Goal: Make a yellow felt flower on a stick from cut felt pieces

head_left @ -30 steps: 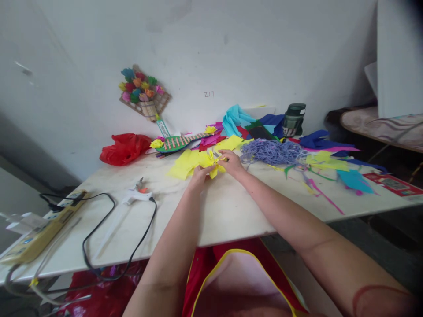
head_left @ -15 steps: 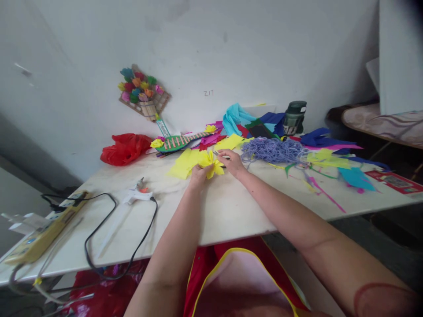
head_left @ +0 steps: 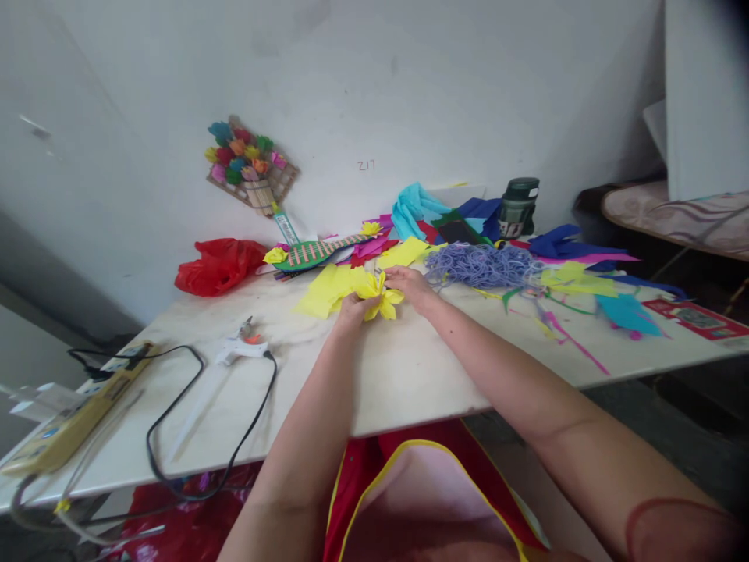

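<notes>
Pinching a yellow flower point(head_left: 383, 303), left hand point(head_left: 351, 311) adjoins yellow paper point(head_left: 321, 292); purple yarn point(head_left: 483, 267) flanks right hand point(head_left: 411, 287), grip unclear.

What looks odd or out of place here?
The black cord of the glue gun hangs over the front edge of the table, where it might snag. The lavender string lies in a tangled heap, with paper scraps strewn beside it.

Handwritten on the wall point(head_left: 468, 94) is the number "217" point(head_left: 366, 165), its first character possibly a Z. Print on the red card point(head_left: 696, 318) is too blurred to read.
</notes>
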A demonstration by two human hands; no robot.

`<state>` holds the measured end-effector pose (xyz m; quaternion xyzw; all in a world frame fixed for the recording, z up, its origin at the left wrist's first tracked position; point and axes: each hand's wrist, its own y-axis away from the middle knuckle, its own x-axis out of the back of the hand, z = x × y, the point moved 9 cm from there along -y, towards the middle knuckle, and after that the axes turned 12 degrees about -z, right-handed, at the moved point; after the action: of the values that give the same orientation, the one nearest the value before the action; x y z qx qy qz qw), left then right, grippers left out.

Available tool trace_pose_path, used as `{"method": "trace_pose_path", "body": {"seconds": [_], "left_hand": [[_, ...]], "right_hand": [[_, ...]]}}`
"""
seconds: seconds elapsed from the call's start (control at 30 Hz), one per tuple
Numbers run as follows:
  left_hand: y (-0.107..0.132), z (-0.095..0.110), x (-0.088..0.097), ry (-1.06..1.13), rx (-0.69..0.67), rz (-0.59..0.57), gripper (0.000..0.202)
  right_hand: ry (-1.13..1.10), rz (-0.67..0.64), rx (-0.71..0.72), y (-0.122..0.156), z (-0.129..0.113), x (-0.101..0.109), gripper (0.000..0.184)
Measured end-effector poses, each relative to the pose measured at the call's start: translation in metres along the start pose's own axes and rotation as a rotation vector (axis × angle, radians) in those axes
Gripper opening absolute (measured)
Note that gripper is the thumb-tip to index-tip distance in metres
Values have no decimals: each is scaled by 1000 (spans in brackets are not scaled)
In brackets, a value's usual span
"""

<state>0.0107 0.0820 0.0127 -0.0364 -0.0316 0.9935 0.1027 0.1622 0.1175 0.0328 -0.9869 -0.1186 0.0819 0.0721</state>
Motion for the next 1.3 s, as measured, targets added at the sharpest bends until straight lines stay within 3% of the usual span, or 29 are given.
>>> {"method": "trace_pose_path", "body": {"seconds": [0.67,1.03,1.3], "left_hand": [[-3,-3,-4,-37,-8,-54,43],[-4,-8,2,-58,23,-24,38],[-6,-8,3,-47,-1,-21,42]], "right_hand": [[-15,18,-73,1,8,-1,34],[21,92,-108,9,2,1,29],[142,213,-77,6,2,14,21]]}}
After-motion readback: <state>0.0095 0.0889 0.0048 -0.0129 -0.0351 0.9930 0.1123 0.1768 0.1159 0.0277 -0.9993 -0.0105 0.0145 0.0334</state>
